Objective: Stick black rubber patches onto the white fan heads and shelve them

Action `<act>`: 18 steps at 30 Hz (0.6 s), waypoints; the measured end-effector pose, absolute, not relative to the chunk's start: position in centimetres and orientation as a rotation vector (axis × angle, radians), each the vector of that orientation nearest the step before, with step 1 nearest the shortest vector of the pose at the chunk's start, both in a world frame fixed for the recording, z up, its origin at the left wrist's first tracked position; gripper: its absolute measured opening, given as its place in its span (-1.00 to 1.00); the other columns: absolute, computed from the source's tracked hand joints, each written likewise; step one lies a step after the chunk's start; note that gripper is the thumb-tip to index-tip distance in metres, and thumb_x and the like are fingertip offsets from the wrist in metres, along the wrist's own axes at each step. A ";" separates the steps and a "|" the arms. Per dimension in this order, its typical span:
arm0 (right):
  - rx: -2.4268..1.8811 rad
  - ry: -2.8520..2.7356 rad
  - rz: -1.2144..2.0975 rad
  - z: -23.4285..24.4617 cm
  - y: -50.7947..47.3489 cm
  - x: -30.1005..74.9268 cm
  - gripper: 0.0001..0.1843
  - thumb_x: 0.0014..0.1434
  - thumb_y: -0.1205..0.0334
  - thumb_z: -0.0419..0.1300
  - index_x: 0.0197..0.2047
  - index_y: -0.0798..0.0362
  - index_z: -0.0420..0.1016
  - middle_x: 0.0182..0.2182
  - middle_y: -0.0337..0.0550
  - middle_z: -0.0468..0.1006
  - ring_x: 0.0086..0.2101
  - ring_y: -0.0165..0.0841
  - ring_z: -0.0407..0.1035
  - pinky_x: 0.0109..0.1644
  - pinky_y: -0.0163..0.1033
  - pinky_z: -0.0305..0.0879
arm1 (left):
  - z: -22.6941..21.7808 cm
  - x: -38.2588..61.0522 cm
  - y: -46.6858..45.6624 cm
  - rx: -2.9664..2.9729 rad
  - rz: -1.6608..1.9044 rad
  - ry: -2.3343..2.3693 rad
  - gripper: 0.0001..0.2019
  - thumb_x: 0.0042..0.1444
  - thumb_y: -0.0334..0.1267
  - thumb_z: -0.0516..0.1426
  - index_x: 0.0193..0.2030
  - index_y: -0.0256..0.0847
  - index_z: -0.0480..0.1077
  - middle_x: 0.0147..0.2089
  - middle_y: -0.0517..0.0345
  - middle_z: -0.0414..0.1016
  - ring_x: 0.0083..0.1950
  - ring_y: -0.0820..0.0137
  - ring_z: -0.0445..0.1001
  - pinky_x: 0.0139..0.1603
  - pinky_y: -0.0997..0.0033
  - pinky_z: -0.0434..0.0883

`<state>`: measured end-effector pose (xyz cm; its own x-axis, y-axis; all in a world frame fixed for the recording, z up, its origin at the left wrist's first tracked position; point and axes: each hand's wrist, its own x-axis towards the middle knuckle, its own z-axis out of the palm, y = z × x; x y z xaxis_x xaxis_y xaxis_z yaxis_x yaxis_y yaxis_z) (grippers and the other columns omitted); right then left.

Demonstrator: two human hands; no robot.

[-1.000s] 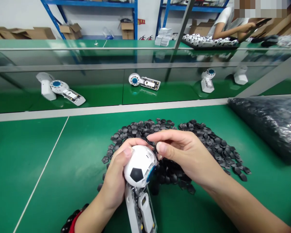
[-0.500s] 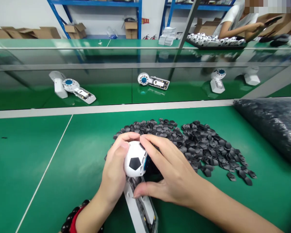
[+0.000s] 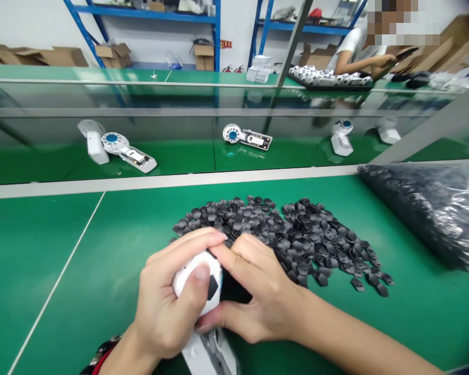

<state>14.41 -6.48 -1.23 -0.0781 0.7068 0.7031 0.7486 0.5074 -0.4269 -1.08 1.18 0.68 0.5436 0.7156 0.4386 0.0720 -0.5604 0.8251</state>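
Green workbench point(image 3: 82, 291): bears a heap of small black pentagonal pieces point(image 3: 308, 239).
White ball-headed device point(image 3: 212, 288): on the heap's near side.
Left hand point(image 3: 162, 307): clamped around the ball.
Right hand point(image 3: 263, 294): fingers and thumb clasping its right side.

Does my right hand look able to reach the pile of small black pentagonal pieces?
Likely yes: nothing visible separates your right hand from the black pile, though it grips the rounded white head.
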 end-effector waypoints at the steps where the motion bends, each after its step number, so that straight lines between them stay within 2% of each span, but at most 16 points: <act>1: -1.195 -1.792 -0.057 -1.3 -6.4 14.3 -0.39 0.38 -0.18 0.13 0.15 0.23 0.35 -0.44 -0.18 0.43 -0.45 -0.34 0.29 -0.41 -0.21 0.24 | 0.7 -1.1 1.0 1.947 1.056 0.674 -0.77 0.24 -0.24 0.16 -0.06 0.09 0.63 -0.03 0.41 0.69 0.01 0.41 0.64 0.09 0.56 0.52; 5: -1.177 -1.753 -0.034 -1.6 -6.1 13.8 -0.42 0.34 -0.18 0.19 0.13 0.18 0.38 -0.46 -0.23 0.43 -0.47 -0.36 0.29 -0.41 -0.21 0.17 | 0.5 -1.0 0.2 1.731 1.114 0.826 -0.82 0.23 -0.16 0.19 -0.21 0.16 0.66 -0.12 0.39 0.70 -0.03 0.34 0.65 0.08 0.46 0.52; 8: -1.183 -1.729 0.002 -1.7 -6.1 13.5 -0.39 0.33 -0.18 0.21 0.18 0.16 0.37 -0.52 -0.32 0.38 -0.52 -0.39 0.27 -0.42 -0.21 0.09 | 0.3 -0.9 0.0 1.696 1.088 0.832 -0.83 0.21 -0.13 0.20 -0.22 0.18 0.67 -0.13 0.37 0.70 -0.04 0.29 0.64 0.07 0.40 0.52; 10: -1.198 -1.726 0.047 -1.6 -6.3 13.4 -0.37 0.33 -0.20 0.20 0.22 0.15 0.37 -0.53 -0.33 0.39 -0.52 -0.39 0.29 -0.41 -0.21 0.12 | 0.4 -0.9 0.0 1.696 1.066 0.815 -0.82 0.22 -0.14 0.19 -0.21 0.17 0.67 -0.13 0.34 0.70 -0.03 0.27 0.62 0.08 0.37 0.50; 11: -1.231 -1.718 0.091 -1.5 -6.5 13.3 -0.36 0.32 -0.21 0.21 0.23 0.11 0.38 -0.48 -0.29 0.43 -0.48 -0.37 0.34 -0.37 -0.21 0.19 | 0.6 -0.8 0.1 1.688 1.074 0.819 -0.81 0.22 -0.14 0.19 -0.21 0.15 0.67 -0.13 0.32 0.70 -0.02 0.25 0.61 0.09 0.36 0.49; 13: -1.335 -1.682 0.259 -0.9 -7.2 13.2 -0.24 0.22 -0.26 0.30 0.31 0.03 0.35 -0.23 -0.11 0.55 -0.26 -0.27 0.48 -0.22 -0.18 0.36 | 0.9 -0.8 0.3 1.637 1.139 0.851 -0.82 0.21 -0.14 0.18 -0.22 0.11 0.67 -0.11 0.30 0.69 0.03 0.23 0.57 0.14 0.34 0.45; 15: -1.430 -1.662 0.536 0.0 -7.9 13.3 0.05 0.06 -0.25 0.42 0.47 -0.08 0.11 0.11 0.05 0.48 0.00 -0.15 0.49 -0.08 -0.14 0.46 | 1.2 -0.9 0.9 1.512 1.269 0.886 -0.82 0.20 -0.14 0.17 -0.24 0.06 0.65 -0.08 0.29 0.66 0.05 0.22 0.54 0.13 0.33 0.43; 17: -1.434 -1.687 0.897 1.3 -7.7 14.0 0.24 0.01 -0.11 0.50 0.55 -0.15 -0.13 0.21 0.04 0.44 0.04 -0.15 0.50 -0.08 -0.17 0.52 | 1.1 -1.1 2.0 1.374 1.321 0.941 -0.79 0.24 -0.12 0.12 -0.17 0.00 0.61 -0.03 0.26 0.63 0.01 0.21 0.53 0.04 0.31 0.45; 18: -1.419 -1.701 1.060 1.9 -7.0 14.6 0.20 0.01 -0.01 0.51 0.54 -0.15 -0.10 0.18 -0.01 0.49 -0.02 -0.19 0.54 -0.12 -0.20 0.53 | 1.0 -1.3 2.6 1.361 1.303 0.968 -0.75 0.28 -0.09 0.09 -0.08 -0.02 0.58 0.03 0.23 0.60 0.03 0.20 0.52 0.02 0.30 0.45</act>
<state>14.55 -6.97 1.92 -0.1818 0.9833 -0.0034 0.4368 0.0777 -0.8962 -1.29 2.61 1.01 0.1069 0.9716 0.2109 -0.0790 -0.2031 0.9760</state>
